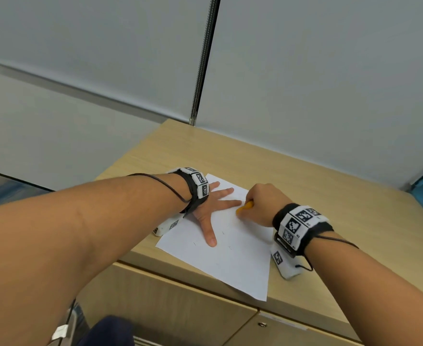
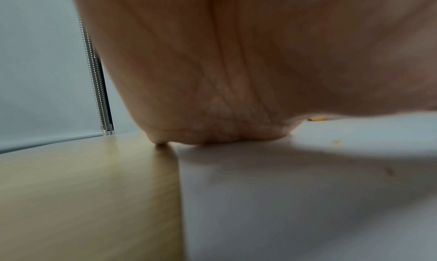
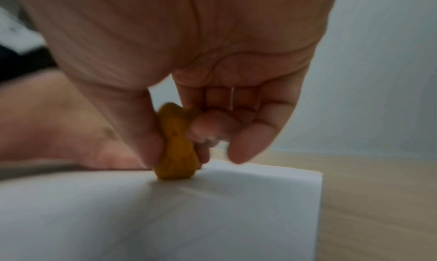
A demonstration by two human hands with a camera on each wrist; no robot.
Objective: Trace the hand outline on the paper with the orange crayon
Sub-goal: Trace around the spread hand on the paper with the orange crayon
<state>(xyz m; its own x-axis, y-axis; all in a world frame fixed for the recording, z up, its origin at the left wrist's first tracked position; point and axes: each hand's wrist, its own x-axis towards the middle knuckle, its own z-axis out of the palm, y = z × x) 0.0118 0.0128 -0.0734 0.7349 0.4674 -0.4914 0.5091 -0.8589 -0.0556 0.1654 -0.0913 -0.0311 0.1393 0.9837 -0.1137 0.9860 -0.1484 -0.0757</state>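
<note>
— Pale blinds [image 1: 305,71] behind, a light wooden cabinet top [image 1: 317,191] in front, and a sheet of white paper [image 1: 230,265] lying square in the middle of it.

— And the left hand [image 1: 211,208]?

— Flat on the paper, palm down, fingers spread wide, thumb pointing back toward the near edge of the sheet. It's the template, so it holds nothing.

— Where's the orange crayon [image 3: 176,143]?

— Pinched in the right hand [image 1: 261,204], thumb on one side, fingertips on the other, the rest of the fingers curled in. It's a stubby, lumpy thing, standing nearly upright, its bottom end touching the paper just beside the tip of the left hand's forefinger, on the side away from the palm.

— So the line has to run which way?

— By my reckoning, round that fingertip and down into the gap toward the thumb. I can't make out any clear orange line on the sheet, only a few faint specks, so I'd call it early going.

— Anything in the way?

— Only the spread fingers themselves. The far corner of the paper is close to the crayon, so a wide swing could slip onto bare wood.
</note>
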